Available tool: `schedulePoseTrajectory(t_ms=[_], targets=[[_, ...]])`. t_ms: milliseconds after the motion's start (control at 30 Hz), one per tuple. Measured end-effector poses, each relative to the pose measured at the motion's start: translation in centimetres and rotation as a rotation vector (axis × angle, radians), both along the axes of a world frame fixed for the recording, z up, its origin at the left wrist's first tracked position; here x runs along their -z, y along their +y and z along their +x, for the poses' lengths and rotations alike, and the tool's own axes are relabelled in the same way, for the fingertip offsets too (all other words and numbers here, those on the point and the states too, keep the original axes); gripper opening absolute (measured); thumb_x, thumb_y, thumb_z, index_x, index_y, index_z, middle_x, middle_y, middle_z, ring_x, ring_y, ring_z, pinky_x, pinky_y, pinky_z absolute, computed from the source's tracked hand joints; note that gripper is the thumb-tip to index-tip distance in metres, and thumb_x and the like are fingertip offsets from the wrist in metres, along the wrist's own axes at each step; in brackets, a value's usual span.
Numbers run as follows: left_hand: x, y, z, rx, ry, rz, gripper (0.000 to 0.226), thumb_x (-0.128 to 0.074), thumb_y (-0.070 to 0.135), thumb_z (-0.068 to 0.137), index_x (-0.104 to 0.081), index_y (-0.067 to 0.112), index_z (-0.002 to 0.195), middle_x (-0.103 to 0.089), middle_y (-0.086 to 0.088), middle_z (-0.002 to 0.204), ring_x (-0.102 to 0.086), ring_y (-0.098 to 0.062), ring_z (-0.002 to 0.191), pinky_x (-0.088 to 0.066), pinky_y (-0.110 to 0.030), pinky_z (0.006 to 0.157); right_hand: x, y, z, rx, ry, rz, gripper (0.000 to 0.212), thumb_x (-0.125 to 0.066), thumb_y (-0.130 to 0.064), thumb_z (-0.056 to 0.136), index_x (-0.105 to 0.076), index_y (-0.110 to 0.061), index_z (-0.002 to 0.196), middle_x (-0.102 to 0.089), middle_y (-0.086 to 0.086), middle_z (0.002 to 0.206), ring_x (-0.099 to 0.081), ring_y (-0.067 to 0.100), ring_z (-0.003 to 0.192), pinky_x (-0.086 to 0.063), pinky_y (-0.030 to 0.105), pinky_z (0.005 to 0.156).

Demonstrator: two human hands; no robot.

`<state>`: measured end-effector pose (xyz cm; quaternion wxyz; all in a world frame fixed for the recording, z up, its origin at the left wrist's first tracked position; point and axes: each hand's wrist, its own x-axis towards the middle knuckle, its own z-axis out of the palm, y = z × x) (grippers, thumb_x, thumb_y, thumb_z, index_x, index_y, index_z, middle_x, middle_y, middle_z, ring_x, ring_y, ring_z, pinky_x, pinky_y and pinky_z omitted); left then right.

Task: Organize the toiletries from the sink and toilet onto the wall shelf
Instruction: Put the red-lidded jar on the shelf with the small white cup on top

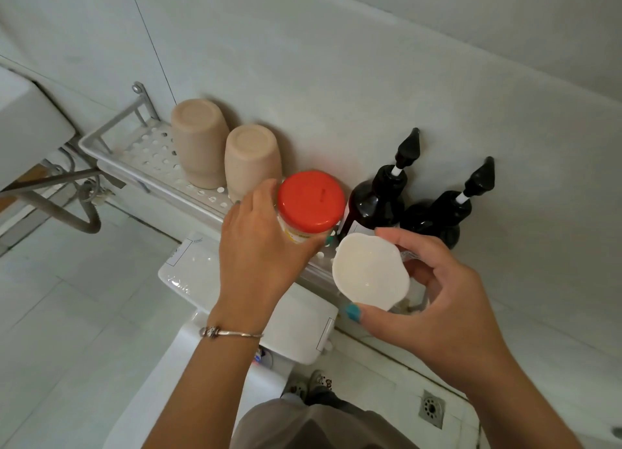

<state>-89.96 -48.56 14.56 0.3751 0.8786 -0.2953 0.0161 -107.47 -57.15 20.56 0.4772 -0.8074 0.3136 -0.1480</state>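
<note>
A perforated white wall shelf (148, 152) runs along the wall above the toilet tank (296, 320). On it stand two upturned beige cups (198, 142) (250, 159) and two dark pump bottles (377, 196) (447, 209). My left hand (255, 246) grips a jar with an orange-red lid (311, 201), which sits at the shelf between the cups and the bottles. My right hand (434, 290) holds a container with a white wavy-edged lid (370, 273) just in front of the shelf's front edge, below the bottles.
The sink (27, 128) and its drain pipes (77, 212) are at the left. A floor drain (431, 408) lies at the lower right. The white tiled wall stands right behind the shelf.
</note>
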Motion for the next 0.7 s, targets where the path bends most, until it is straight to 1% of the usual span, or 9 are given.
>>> schedulePoseTrajectory(t_ms=[100, 167, 233, 333, 400, 467, 567, 633, 700], targets=[[-0.1, 0.9, 0.2, 0.008, 0.025, -0.052, 0.067, -0.086, 0.045, 0.059, -0.057, 0.02, 0.114, -0.069, 0.003, 0.103, -0.064, -0.017, 0.092, -0.051, -0.043, 0.09, 0.1, -0.1, 0.1, 0.015, 0.0, 0.01, 0.077, -0.077, -0.057, 0.038, -0.056, -0.048, 0.112, -0.053, -0.027, 0.115, -0.054, -0.002, 0.108, -0.054, 0.017, 0.076], [-0.1, 0.8, 0.4, 0.027, 0.096, -0.082, 0.061, -0.087, 0.036, 0.061, -0.061, 0.021, 0.114, -0.07, 0.003, 0.101, -0.064, -0.015, 0.093, -0.052, -0.037, 0.089, 0.4, 0.0, 0.3, 0.026, -0.003, 0.012, 0.077, -0.077, -0.056, 0.039, -0.056, -0.048, 0.113, -0.054, -0.025, 0.116, -0.055, 0.0, 0.107, -0.055, 0.022, 0.079], [0.0, 0.6, 0.6, 0.046, 0.122, -0.083, 0.064, -0.088, 0.035, 0.061, -0.061, 0.021, 0.118, -0.07, 0.002, 0.105, -0.064, -0.014, 0.097, -0.051, -0.029, 0.088, 0.6, 0.3, 0.7, 0.035, -0.002, 0.014, 0.078, -0.077, -0.055, 0.04, -0.056, -0.047, 0.115, -0.053, -0.023, 0.118, -0.055, 0.002, 0.109, -0.055, 0.024, 0.082], [0.1, 0.7, 0.8, 0.072, 0.132, -0.088, 0.066, -0.087, 0.036, 0.062, -0.06, 0.021, 0.119, -0.069, 0.002, 0.108, -0.063, -0.015, 0.1, -0.047, -0.024, 0.088, 0.7, 1.3, 1.3, 0.068, -0.037, 0.03, 0.078, -0.079, -0.052, 0.041, -0.056, -0.048, 0.115, -0.054, -0.019, 0.119, -0.054, 0.002, 0.11, -0.052, 0.015, 0.079], [-0.2, 1.4, 0.9, 0.104, 0.121, -0.106, 0.065, -0.087, 0.035, 0.064, -0.058, 0.022, 0.122, -0.067, 0.004, 0.112, -0.061, -0.013, 0.104, -0.042, -0.013, 0.089, 0.8, 2.0, 1.9, 0.095, -0.059, 0.027, 0.079, -0.086, -0.044, 0.043, -0.057, -0.045, 0.116, -0.054, -0.017, 0.119, -0.053, 0.0, 0.109, -0.048, 0.006, 0.076], [-0.7, 2.5, 0.7, 0.136, 0.136, -0.233, 0.055, -0.082, 0.026, 0.073, -0.058, 0.021, 0.122, -0.066, 0.01, 0.112, -0.061, -0.008, 0.103, -0.039, -0.005, 0.09, 1.1, 2.7, 2.8, 0.125, -0.084, 0.021, 0.079, -0.091, -0.033, 0.048, -0.057, -0.041, 0.119, -0.056, -0.015, 0.119, -0.054, -0.001, 0.108, -0.048, 0.007, 0.077], [-1.8, 4.4, 0.2, 0.116, 0.222, -0.521, 0.029, -0.063, 0.017, 0.089, -0.062, 0.015, 0.118, -0.069, 0.011, 0.103, -0.067, -0.006, 0.091, -0.049, -0.014, 0.085, 1.5, 3.6, 4.6, 0.178, -0.122, 0.048, 0.078, -0.093, -0.026, 0.053, -0.056, -0.039, 0.12, -0.058, -0.015, 0.12, -0.057, -0.001, 0.107, -0.055, 0.017, 0.081], [-2.1, 5.4, 0.0, 0.103, 0.283, -0.59, 0.025, -0.057, 0.023, 0.09, -0.065, 0.016, 0.113, -0.071, 0.011, 0.095, -0.069, -0.006, 0.082, -0.052, -0.014, 0.077, 1.8, 4.0, 5.8, 0.214, -0.136, 0.055, 0.079, -0.092, -0.027, 0.054, -0.052, -0.043, 0.12, -0.058, -0.016, 0.12, -0.058, 0.0, 0.105, -0.057, 0.02, 0.079], [-2.0, 5.9, 0.1, 0.131, 0.355, -0.586, 0.024, -0.057, 0.026, 0.087, -0.066, 0.023, 0.109, -0.072, 0.013, 0.093, -0.07, -0.005, 0.081, -0.053, -0.014, 0.076, 2.1, 4.5, 6.7, 0.251, -0.149, 0.048, 0.084, -0.092, -0.029, 0.055, -0.05, -0.04, 0.127, -0.058, -0.016, 0.12, -0.058, 0.001, 0.105, -0.058, 0.023, 0.08]])
